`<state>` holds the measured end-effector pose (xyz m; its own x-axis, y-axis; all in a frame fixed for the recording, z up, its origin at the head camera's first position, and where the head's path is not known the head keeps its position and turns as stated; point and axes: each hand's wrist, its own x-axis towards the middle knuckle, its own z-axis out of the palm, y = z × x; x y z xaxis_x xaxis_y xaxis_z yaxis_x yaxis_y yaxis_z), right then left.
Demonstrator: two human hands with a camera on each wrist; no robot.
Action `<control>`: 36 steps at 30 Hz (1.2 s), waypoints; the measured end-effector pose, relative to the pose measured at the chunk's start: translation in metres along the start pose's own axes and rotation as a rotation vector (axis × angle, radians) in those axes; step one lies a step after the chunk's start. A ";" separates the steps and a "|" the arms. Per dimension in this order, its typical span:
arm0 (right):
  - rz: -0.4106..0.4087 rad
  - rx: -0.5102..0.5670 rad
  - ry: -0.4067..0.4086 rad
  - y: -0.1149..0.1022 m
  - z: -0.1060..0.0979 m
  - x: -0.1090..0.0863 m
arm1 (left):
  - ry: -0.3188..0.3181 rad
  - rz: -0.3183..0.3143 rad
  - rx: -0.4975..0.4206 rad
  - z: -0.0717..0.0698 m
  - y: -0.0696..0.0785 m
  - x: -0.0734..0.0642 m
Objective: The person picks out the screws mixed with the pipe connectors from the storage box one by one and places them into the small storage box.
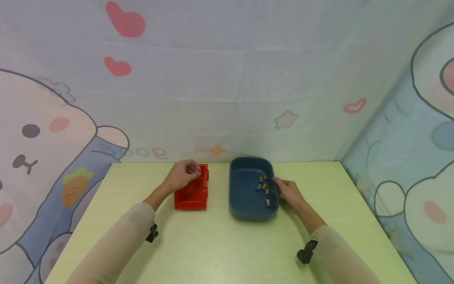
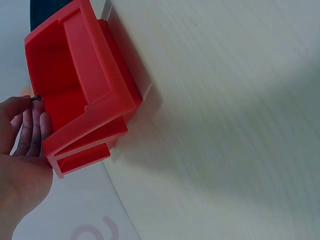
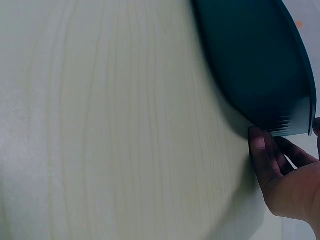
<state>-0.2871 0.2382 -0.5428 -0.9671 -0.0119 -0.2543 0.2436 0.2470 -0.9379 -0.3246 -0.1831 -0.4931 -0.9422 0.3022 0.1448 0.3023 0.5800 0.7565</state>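
My left hand (image 1: 184, 173) is over the red parts bin (image 1: 190, 205), which stands on the table's left half. In the left wrist view, its thumb and a finger pinch a small brass-coloured piece (image 2: 36, 97) at the bin's edge; the piece is too small to make out fully. My right hand (image 1: 289, 192) grips the right side of the dark blue tray (image 1: 244, 215), thumb at the rim and fingers against the outer wall, as the right wrist view (image 3: 282, 170) shows. Several small brass-coloured pieces (image 1: 267, 193) with blue ends lie inside the tray, towards its right side.
Both containers stand near the back edge of a pale wood-grain table (image 1: 220, 252), with a gap between them. Behind it hangs a cloth (image 1: 227, 118) printed with cartoon figures; another covers the right side.
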 end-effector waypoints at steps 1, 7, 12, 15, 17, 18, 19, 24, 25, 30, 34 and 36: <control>0.000 0.001 -0.001 0.000 0.000 0.000 | 0.001 0.000 0.004 0.000 0.000 0.000; -0.004 0.004 0.000 -0.002 -0.001 0.001 | -0.002 -0.006 0.003 -0.002 0.001 0.002; -0.004 0.002 0.005 -0.002 0.000 0.001 | 0.006 -0.014 -0.011 -0.003 0.003 0.002; -0.007 0.001 0.005 -0.002 0.000 0.001 | 0.015 -0.008 -0.020 -0.003 0.006 0.003; -0.007 -0.001 0.006 -0.002 0.000 0.001 | 0.019 -0.003 -0.019 -0.003 0.009 0.003; -0.007 -0.002 0.007 -0.002 0.000 0.001 | 0.023 0.002 -0.019 -0.003 0.010 0.004; -0.006 -0.002 0.008 -0.002 0.000 0.001 | 0.026 0.006 -0.023 -0.003 0.012 0.004; -0.006 0.011 0.013 -0.002 0.001 0.001 | 0.035 0.035 -0.041 -0.001 0.019 0.007; -0.006 0.014 0.014 -0.002 0.001 0.001 | 0.035 0.037 -0.044 -0.001 0.021 0.007; -0.011 0.019 0.017 -0.001 0.001 0.001 | 0.030 0.036 -0.051 0.004 0.027 0.010; -0.010 0.024 0.013 0.000 0.001 0.001 | 0.024 0.044 -0.063 0.008 0.032 0.012; -0.008 0.027 0.007 0.000 0.001 0.000 | 0.026 0.055 -0.069 0.010 0.035 0.015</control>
<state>-0.2873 0.2372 -0.5434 -0.9695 -0.0068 -0.2451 0.2376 0.2210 -0.9459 -0.3265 -0.1510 -0.4712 -0.9283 0.3115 0.2031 0.3436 0.5097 0.7888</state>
